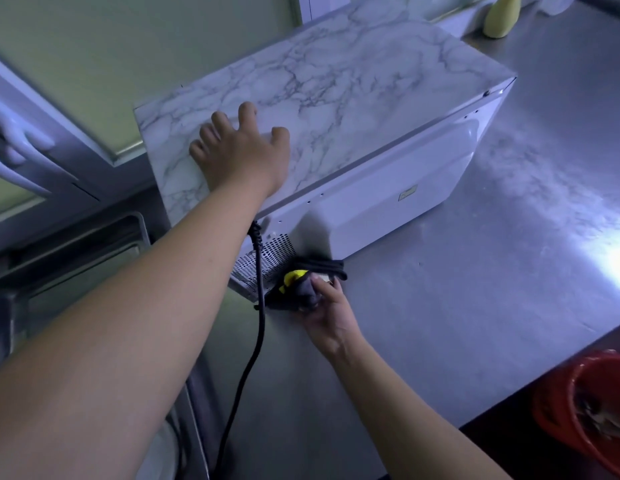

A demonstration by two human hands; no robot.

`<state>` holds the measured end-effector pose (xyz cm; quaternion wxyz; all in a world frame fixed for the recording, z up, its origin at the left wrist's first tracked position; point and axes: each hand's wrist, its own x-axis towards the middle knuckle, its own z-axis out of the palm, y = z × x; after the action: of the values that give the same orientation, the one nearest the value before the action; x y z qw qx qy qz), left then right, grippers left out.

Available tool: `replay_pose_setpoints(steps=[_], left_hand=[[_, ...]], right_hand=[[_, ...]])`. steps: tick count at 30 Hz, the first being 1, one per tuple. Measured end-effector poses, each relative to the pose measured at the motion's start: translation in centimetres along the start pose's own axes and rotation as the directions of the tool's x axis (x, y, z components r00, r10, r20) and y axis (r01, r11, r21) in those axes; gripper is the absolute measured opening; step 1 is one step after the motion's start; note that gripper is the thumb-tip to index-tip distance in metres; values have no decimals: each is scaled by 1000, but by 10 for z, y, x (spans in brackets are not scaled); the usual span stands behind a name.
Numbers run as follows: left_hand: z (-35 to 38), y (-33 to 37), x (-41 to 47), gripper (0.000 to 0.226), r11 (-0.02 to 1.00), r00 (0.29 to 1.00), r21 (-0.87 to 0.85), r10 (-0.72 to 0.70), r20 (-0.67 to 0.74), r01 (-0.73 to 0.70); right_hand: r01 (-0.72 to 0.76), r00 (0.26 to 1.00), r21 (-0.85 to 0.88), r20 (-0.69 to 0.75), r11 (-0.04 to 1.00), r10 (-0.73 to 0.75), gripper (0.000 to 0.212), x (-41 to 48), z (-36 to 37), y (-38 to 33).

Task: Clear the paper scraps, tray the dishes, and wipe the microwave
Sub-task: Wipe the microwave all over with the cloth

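Head view looks steeply down, close over the microwave (322, 109) and counter (474, 306).

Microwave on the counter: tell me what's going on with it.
A person is cleaning the microwave, which sits on the steel counter with its back panel toward the camera. The left hand rests spread on the marble-patterned top, seemingly to steady it. The right hand grips a dark cloth with a yellow patch at the lower back corner, beside the vent grille and the black power cord.
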<state>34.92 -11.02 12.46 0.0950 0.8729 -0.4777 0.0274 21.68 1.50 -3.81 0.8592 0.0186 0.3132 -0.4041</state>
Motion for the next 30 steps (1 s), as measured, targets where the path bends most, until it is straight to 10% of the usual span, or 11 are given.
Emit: replay_pose_setpoints(steps=[7,16,30], left_hand=[[-2,1,0,59,1000,999,13,1,42,-2],[-7,-1,-2,64,998,995,-51,32,95,-27],[-16,-7,-6,58,989,997,-148,28,73,-17]], right_hand=[[-9,963,-247,258,969,74,45,-35,6,-5],[229,970,-303,-13,925,-244,31,-115,-5,-69],[470,843,-569,62,675,-534,21,-116,35,-203]])
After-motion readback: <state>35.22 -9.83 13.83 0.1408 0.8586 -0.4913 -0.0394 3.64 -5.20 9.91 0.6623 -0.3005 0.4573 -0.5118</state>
